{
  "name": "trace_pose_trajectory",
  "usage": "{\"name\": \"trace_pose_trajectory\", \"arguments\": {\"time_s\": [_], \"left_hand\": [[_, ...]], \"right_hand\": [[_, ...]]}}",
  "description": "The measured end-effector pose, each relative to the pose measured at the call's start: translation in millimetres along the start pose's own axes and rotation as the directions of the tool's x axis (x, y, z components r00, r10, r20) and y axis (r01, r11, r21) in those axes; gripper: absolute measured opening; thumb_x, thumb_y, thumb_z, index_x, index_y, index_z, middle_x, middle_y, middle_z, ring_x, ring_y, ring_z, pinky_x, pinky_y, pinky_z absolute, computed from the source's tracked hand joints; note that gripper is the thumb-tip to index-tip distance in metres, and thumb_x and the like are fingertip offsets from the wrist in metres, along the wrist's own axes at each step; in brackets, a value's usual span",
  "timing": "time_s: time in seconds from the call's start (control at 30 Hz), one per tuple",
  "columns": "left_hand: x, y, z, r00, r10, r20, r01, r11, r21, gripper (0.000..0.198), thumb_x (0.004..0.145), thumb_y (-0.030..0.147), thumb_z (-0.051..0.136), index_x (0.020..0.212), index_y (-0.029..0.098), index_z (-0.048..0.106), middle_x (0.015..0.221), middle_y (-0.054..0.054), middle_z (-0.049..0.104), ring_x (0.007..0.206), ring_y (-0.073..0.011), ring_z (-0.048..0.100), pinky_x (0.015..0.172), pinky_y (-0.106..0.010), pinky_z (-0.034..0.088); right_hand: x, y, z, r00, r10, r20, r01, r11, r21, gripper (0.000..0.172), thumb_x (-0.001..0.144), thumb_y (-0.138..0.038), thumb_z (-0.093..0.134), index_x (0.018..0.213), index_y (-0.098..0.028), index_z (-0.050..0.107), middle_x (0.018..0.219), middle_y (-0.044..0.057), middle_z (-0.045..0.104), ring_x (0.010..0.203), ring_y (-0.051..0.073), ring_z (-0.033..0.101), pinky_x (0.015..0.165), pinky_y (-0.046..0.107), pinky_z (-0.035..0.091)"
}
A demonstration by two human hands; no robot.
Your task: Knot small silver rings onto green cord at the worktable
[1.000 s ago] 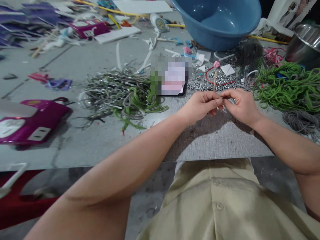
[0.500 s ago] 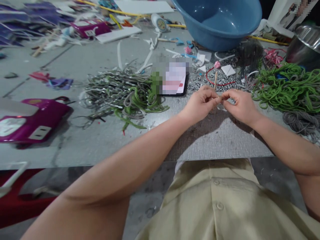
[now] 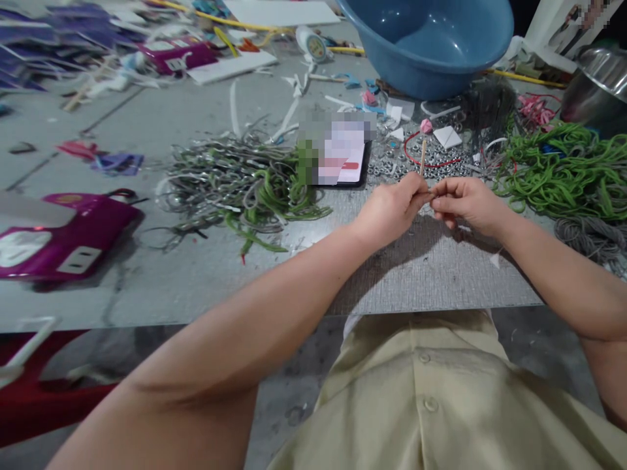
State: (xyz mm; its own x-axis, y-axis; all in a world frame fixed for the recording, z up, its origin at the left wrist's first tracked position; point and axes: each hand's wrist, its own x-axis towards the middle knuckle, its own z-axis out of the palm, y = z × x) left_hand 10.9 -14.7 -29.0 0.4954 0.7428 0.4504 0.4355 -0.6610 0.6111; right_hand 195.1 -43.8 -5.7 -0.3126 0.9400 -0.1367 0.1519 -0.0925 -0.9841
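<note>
Over the near part of the table, my left hand (image 3: 394,207) and my right hand (image 3: 467,203) meet at the fingertips. Both are closed in a pinch around something thin and small between them, too tiny to name. Just beyond the fingers a thin wooden stick (image 3: 422,158) points away from me; whether my left hand touches it I cannot tell. A pink ball-like piece (image 3: 426,126) lies at its far end. Past my hands, many small shiny metal pieces (image 3: 441,171) are scattered, with a red cord (image 3: 411,158) curving over them.
To the left lie a phone (image 3: 350,166) and a heap of green and grey cords with metal parts (image 3: 235,183). Green cords (image 3: 568,173) pile up at right. A blue basin (image 3: 431,59) stands behind, a metal bowl (image 3: 595,85) beyond. A purple device (image 3: 73,235) sits far left.
My right hand has turned slightly, its lower fingers now showing beneath. My left hand's fingers have curled in more. Both stay close together in nearly the same place.
</note>
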Motion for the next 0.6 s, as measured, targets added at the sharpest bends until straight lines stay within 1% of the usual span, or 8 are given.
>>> {"name": "trace_pose_trajectory", "arguments": {"time_s": [0.07, 0.13, 0.2, 0.27, 0.37, 0.43, 0.5, 0.6], "left_hand": [[-1.1, -1.5, 1.1, 1.000, 0.012, -0.011, -0.012, 0.999, 0.036, 0.013, 0.090, 0.028, 0.058, 0.080, 0.020, 0.058, 0.068, 0.002, 0.058, 0.057, -0.0095, 0.049, 0.057, -0.022, 0.033], [-2.0, -2.0, 1.5, 0.999, 0.023, -0.023, -0.022, 0.998, 0.055, 0.011, 0.091, 0.027, 0.058, 0.083, 0.019, 0.060, 0.070, 0.002, 0.061, 0.058, -0.0093, 0.051, 0.057, -0.022, 0.035], [-2.7, -1.4, 1.3, 0.999, 0.028, -0.032, -0.026, 0.998, 0.058, 0.010, 0.093, 0.026, 0.056, 0.091, 0.018, 0.063, 0.073, 0.001, 0.064, 0.059, -0.0092, 0.055, 0.059, -0.021, 0.038], [-3.1, 0.0, 0.7, 0.999, 0.041, -0.014, -0.040, 0.997, 0.059, 0.016, 0.095, 0.024, 0.052, 0.103, 0.018, 0.065, 0.079, -0.001, 0.068, 0.064, -0.0098, 0.059, 0.062, -0.021, 0.043], [-3.2, 2.3, 0.6, 0.994, 0.098, 0.049, -0.101, 0.993, 0.067, 0.029, 0.097, 0.021, 0.045, 0.117, 0.016, 0.065, 0.097, -0.007, 0.074, 0.079, -0.0129, 0.068, 0.073, -0.024, 0.051], [-2.9, 3.3, 1.5, 0.990, 0.121, 0.072, -0.126, 0.990, 0.071, 0.035, 0.096, 0.018, 0.043, 0.122, 0.015, 0.065, 0.109, -0.010, 0.075, 0.091, -0.0150, 0.070, 0.081, -0.026, 0.053], [-2.2, 3.5, 2.8, 0.993, 0.094, 0.066, -0.098, 0.992, 0.073, 0.039, 0.092, 0.015, 0.044, 0.125, 0.014, 0.065, 0.111, -0.011, 0.075, 0.092, -0.0153, 0.071, 0.083, -0.026, 0.054], [-0.6, 2.4, 4.4, 0.999, 0.012, 0.044, -0.015, 0.997, 0.073, 0.042, 0.087, 0.011, 0.047, 0.123, 0.014, 0.067, 0.099, -0.008, 0.077, 0.080, -0.0134, 0.069, 0.075, -0.024, 0.052]], "right_hand": [[-0.9, -1.8, 0.3, 1.000, 0.016, 0.005, -0.016, 1.000, 0.024, 0.008, 0.078, -0.015, 0.072, 0.079, -0.017, 0.065, 0.057, -0.004, 0.063, 0.041, 0.007, 0.050, 0.042, 0.021, 0.042], [-1.3, -3.1, 0.9, 1.000, 0.006, 0.009, -0.006, 0.999, 0.037, 0.008, 0.079, -0.015, 0.073, 0.077, -0.016, 0.065, 0.058, -0.004, 0.064, 0.041, 0.007, 0.052, 0.043, 0.020, 0.043], [-0.8, -3.3, 0.9, 1.000, -0.011, 0.014, 0.011, 0.998, 0.065, 0.012, 0.079, -0.017, 0.074, 0.073, -0.017, 0.064, 0.058, -0.004, 0.064, 0.041, 0.006, 0.052, 0.043, 0.020, 0.044], [0.5, -2.5, 0.0, 1.000, -0.021, 0.015, 0.020, 0.994, 0.103, 0.019, 0.079, -0.023, 0.077, 0.070, -0.017, 0.062, 0.056, -0.004, 0.064, 0.040, 0.006, 0.052, 0.042, 0.019, 0.043], [2.3, -0.4, -1.5, 1.000, -0.023, 0.001, 0.023, 0.988, 0.155, 0.027, 0.076, -0.033, 0.082, 0.068, -0.018, 0.061, 0.053, -0.004, 0.062, 0.038, 0.006, 0.051, 0.039, 0.018, 0.041], [2.5, 0.7, -0.9, 1.000, -0.017, -0.005, 0.018, 0.982, 0.189, 0.029, 0.075, -0.037, 0.083, 0.069, -0.018, 0.061, 0.053, -0.005, 0.061, 0.038, 0.006, 0.050, 0.038, 0.018, 0.040], [1.9, 1.5, 1.7, 1.000, -0.003, -0.001, 0.003, 0.973, 0.229, 0.030, 0.075, -0.037, 0.083, 0.069, -0.019, 0.059, 0.053, -0.006, 0.061, 0.038, 0.006, 0.050, 0.038, 0.017, 0.040], [0.3, 2.2, 8.3, 1.000, 0.026, 0.001, -0.025, 0.960, 0.277, 0.030, 0.080, -0.036, 0.079, 0.070, -0.019, 0.056, 0.056, -0.006, 0.060, 0.041, 0.006, 0.051, 0.042, 0.017, 0.042]]}}
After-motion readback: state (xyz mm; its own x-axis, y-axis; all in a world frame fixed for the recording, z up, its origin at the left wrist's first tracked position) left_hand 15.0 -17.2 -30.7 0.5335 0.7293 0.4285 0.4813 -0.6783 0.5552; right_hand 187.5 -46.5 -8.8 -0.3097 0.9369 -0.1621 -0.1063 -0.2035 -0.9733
